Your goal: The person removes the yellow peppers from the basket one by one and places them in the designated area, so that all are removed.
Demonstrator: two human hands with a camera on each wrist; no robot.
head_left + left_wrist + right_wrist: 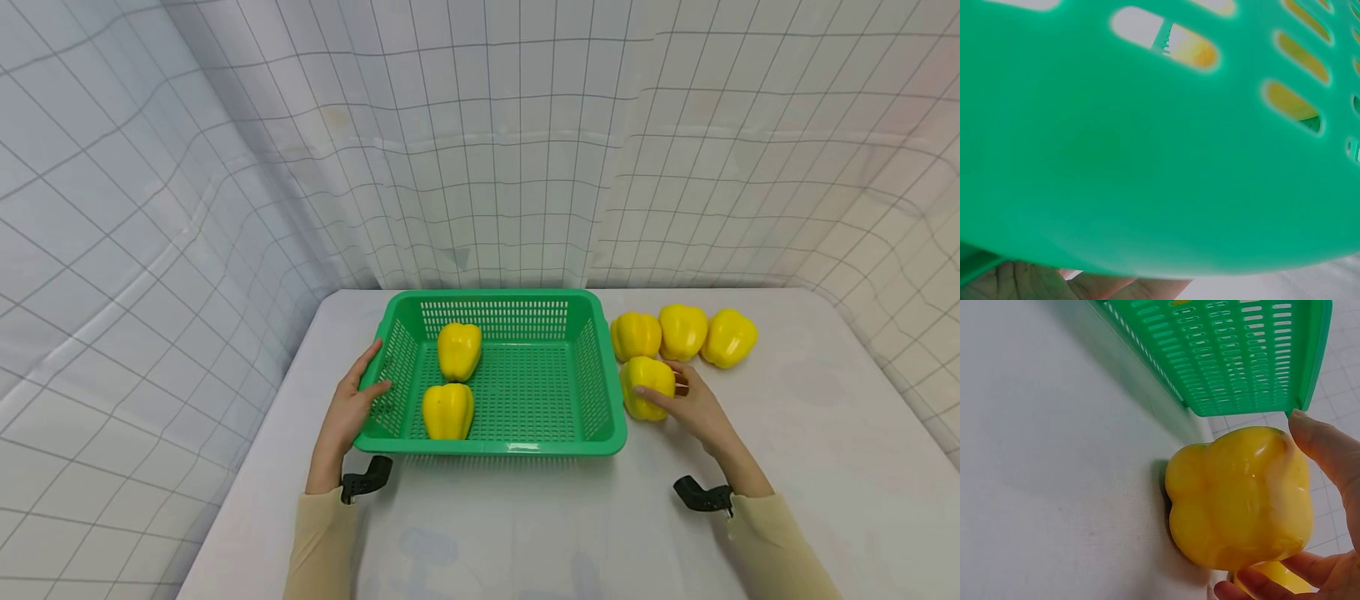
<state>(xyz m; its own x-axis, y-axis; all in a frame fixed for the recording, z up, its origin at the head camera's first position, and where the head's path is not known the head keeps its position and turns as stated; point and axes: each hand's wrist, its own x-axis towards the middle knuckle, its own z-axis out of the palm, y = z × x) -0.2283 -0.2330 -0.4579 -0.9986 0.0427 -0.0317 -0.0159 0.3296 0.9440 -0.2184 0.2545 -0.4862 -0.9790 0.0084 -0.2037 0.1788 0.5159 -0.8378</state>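
Note:
A green perforated plastic basket (491,447) stands on the table, holding a yellow bell pepper (459,350) and, nearer its front wall, a second one (447,412). My left hand (351,412) grips its left rim, thumb over the edge and fingers outside. In the left wrist view the basket wall (1104,150) hides most of that hand. Just right of the basket, my right hand (696,406) holds another yellow bell pepper (1241,494), thumb on one side and fingers curved along the other. That pepper rests on the table.
Behind the held pepper, three more yellow bell peppers lie in a row, a left one (637,335), a middle one (683,331) and a right one (729,337). White gridded curtains (510,167) border the back and sides of the white table (525,533).

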